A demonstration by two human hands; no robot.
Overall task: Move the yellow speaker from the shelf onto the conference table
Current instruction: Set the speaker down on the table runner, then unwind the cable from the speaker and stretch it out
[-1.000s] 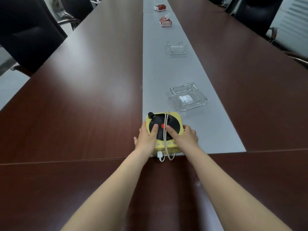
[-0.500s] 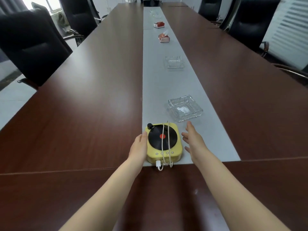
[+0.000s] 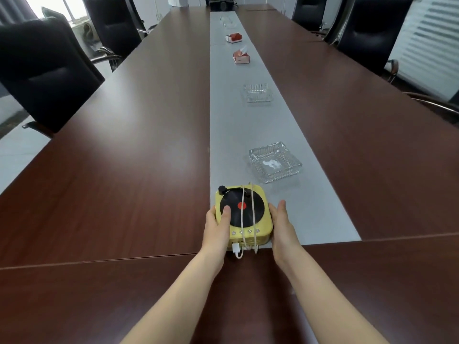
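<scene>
Left hand (image 3: 216, 230): it holds the left side of the yellow speaker (image 3: 242, 214), with the thumb lying on the black round top.
Right hand (image 3: 282, 224): its fingers are straight, and it lies flat against the right side of the speaker.
Yellow speaker: it sits flat on the desk (image 3: 124, 170), at the near end of the grey strip (image 3: 231, 125) that runs down the middle. It looks like a little record player, with a red dot in the middle of the black disc.
White cable (image 3: 252, 208): it is wound round the speaker from front to back, and its plug sticks out at the front edge.
Near glass dish (image 3: 275, 162): it stands on the grey strip just behind the speaker, a bit to the right. A small white scrap lies inside it.
Far glass dish (image 3: 257, 93): it is further along the strip. I cannot tell what is in it.
Red and white boxes (image 3: 241, 58): two of them stand further still on the strip. The nearer one has something pale sticking out of the top.
Black chairs (image 3: 42, 70): they stand along both long sides of the desk.
</scene>
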